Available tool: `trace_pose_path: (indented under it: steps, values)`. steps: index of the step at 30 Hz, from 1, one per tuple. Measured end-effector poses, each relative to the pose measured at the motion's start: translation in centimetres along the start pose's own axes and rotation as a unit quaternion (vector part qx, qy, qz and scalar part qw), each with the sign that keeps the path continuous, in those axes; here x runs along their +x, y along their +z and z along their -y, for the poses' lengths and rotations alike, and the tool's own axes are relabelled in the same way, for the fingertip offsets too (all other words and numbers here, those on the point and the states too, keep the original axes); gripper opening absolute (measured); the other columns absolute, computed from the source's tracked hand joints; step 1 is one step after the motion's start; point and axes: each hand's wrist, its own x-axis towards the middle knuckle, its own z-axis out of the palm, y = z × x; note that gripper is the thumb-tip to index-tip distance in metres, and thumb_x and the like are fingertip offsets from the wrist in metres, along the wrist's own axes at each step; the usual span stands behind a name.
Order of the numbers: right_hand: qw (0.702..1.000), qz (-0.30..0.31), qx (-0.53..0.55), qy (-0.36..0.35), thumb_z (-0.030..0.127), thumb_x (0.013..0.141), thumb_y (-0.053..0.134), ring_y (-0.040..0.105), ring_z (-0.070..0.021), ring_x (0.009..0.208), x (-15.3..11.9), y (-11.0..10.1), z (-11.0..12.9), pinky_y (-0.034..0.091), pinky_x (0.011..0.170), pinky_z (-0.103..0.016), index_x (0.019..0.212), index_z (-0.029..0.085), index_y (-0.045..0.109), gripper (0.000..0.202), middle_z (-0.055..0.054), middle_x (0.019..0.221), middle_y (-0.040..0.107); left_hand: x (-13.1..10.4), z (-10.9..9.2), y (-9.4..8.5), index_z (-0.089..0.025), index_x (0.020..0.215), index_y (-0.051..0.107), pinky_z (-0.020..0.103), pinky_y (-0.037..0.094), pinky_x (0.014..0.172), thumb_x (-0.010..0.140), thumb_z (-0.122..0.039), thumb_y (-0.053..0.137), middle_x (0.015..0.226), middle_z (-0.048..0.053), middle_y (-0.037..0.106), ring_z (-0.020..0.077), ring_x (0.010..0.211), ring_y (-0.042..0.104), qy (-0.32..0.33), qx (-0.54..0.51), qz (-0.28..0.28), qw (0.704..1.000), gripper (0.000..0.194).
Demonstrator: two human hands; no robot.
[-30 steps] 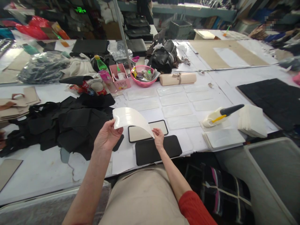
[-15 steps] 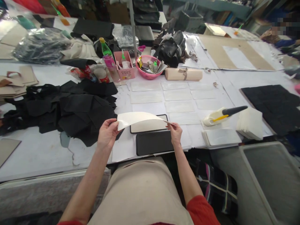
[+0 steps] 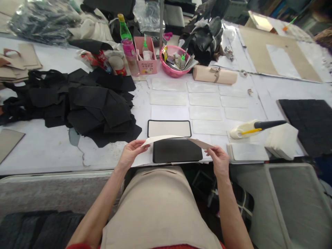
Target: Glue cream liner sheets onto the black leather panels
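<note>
L hand (image 3: 133, 152) gripped the L end of a bowed cream strip (image 3: 164, 138), thumb and fingers closed on it; R hand (image 3: 219, 159) pinched the other end the same way, thumb vs. fingertips. Strip was up off the white table (image 3: 46, 152), nr the middle of its near edge, arched w/ its mid-part highest and both ends dipping. It hung over the far side of a dark panel (image 3: 177, 152); couldn't tell if they touched.

Dark panel lay flat at the near edge. Just past it, toward the far edge: a black-rimmed cream panel (image 3: 169, 128), also flat. Beyond that, pale rectangles (image 3: 204, 99) in rows.

L part of the table: pile of black pieces (image 3: 98, 107), loose, overlapping. R of the hands, by the near edge: stack of white sheets (image 3: 250, 152), w/ a fanned stack (image 3: 282, 138) beside it. Behind those, a cream pot (image 3: 237, 132) w/ a yellow-handled tool (image 3: 251, 131) & a black handle. Black sheet (image 3: 308, 121) farther R.

Farther back, L to R: pink box (image 3: 147, 65), pink basin (image 3: 173, 71) full of small bits, then a tied beige roll (image 3: 215, 74). Grey tub (image 3: 293, 193) stood below the near edge, R side.
</note>
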Motion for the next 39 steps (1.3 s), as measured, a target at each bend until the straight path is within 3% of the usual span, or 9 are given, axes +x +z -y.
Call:
trace_pose_path:
  steps: [7,12,17,20,25,29,35,39]
  values:
    - [0.997,-0.016,-0.02,0.076,0.039,0.069,0.082,0.051,-0.0097,0.056,-1.3,-2.1,0.5,0.044,0.055,-0.023,0.077,0.02,0.069,0.025,0.003,0.063,0.061,-0.3,2.3,0.4,-0.013,0.075,0.064,0.028,0.054,0.056,0.06,-0.043,0.087,0.067,0.006,0.072,0.0184,0.058,0.068,-0.01,0.098,-0.038,0.994,0.04]
    - [0.988,-0.017,-0.061,0.138,0.049,0.061,0.083,0.046,-0.0096,0.051,-1.1,-2.9,-1.1,0.038,0.048,-0.023,0.073,0.017,0.069,0.037,0.002,0.058,0.059,-0.4,4.1,-0.1,-0.014,0.07,0.063,0.022,0.043,0.043,0.061,-0.045,0.085,0.056,0.002,0.065,0.0115,0.045,0.057,-0.053,0.151,-0.009,0.987,0.039]
    - [0.984,0.015,-0.036,0.171,0.05,0.061,0.083,0.044,-0.0093,0.05,-1.1,-3.1,-2.3,0.036,0.048,-0.023,0.071,0.018,0.068,0.037,0.002,0.057,0.058,-0.4,5.7,0.4,-0.015,0.067,0.06,0.02,0.039,0.044,0.064,-0.045,0.082,0.052,-0.001,0.06,0.0084,0.044,0.051,-0.078,0.171,0.03,0.982,0.037]
    - [0.986,0.045,-0.033,0.159,0.046,0.066,0.082,0.045,-0.0097,0.054,-1.5,-3.9,-0.8,0.037,0.051,-0.023,0.072,0.018,0.068,0.032,0.002,0.061,0.058,-0.5,6.2,1.1,-0.015,0.068,0.06,0.02,0.038,0.045,0.065,-0.045,0.081,0.052,-0.002,0.059,0.0085,0.045,0.051,-0.077,0.167,0.022,0.983,0.036]
    - [0.982,0.132,-0.065,0.121,0.038,0.075,0.079,0.05,-0.0117,0.064,-2.8,-5.9,4.7,0.041,0.059,-0.023,0.077,0.02,0.067,0.021,0.001,0.069,0.058,0.0,6.9,2.0,-0.014,0.077,0.063,0.022,0.043,0.049,0.066,-0.044,0.081,0.06,0.0,0.063,0.0099,0.05,0.055,-0.072,0.154,0.007,0.985,0.036]
    - [0.984,0.132,-0.084,0.081,0.035,0.076,0.079,0.05,-0.0122,0.065,-3.5,-6.9,8.3,0.041,0.057,-0.022,0.075,0.021,0.067,0.018,0.001,0.072,0.057,1.0,7.7,3.2,-0.012,0.089,0.066,0.023,0.044,0.05,0.066,-0.044,0.08,0.066,0.002,0.066,0.0111,0.053,0.058,-0.072,0.146,0.028,0.986,0.041]
    - [0.985,0.127,-0.099,0.058,0.034,0.075,0.079,0.051,-0.0143,0.066,-4.3,-7.4,9.8,0.044,0.057,-0.024,0.073,0.021,0.066,0.018,-0.001,0.072,0.056,2.8,8.8,5.9,-0.012,0.097,0.068,0.024,0.046,0.053,0.065,-0.042,0.083,0.077,0.006,0.07,0.0119,0.059,0.061,-0.107,0.106,0.115,0.982,0.047]
    - [0.987,0.121,-0.09,0.056,0.032,0.075,0.079,0.051,-0.0136,0.067,-4.9,-7.5,10.0,0.043,0.057,-0.022,0.074,0.022,0.066,0.016,-0.001,0.075,0.056,3.5,9.3,7.1,-0.012,0.098,0.068,0.023,0.046,0.055,0.066,-0.042,0.084,0.079,0.006,0.069,0.011,0.061,0.061,-0.137,0.073,0.143,0.977,0.047]
